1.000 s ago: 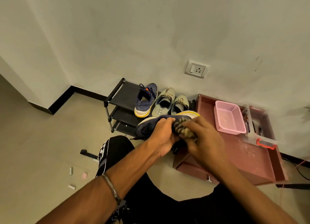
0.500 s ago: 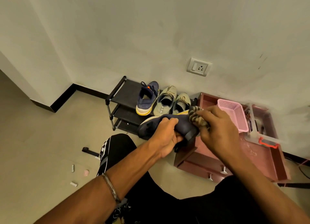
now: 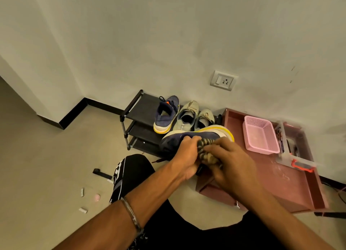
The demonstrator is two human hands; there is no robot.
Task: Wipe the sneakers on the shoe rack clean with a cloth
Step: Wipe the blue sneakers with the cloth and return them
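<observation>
Up close, I saw the left hand (image 3: 187, 156) gripping a navy sneaker (image 3: 196, 137) with a thick white-and-yellow sole, held on its side just before the shoe rack (image 3: 138, 111). My right hand (image 3: 232, 163) pinched a bunched, striped cloth (image 3: 206, 150) against its upper. On the rack's top shelf stood its mate (image 3: 165, 115) and two beige sneakers (image 3: 192, 116). A pink mesh basket (image 3: 260, 135) sat in the reddish drawer (image 3: 280, 182).
</observation>
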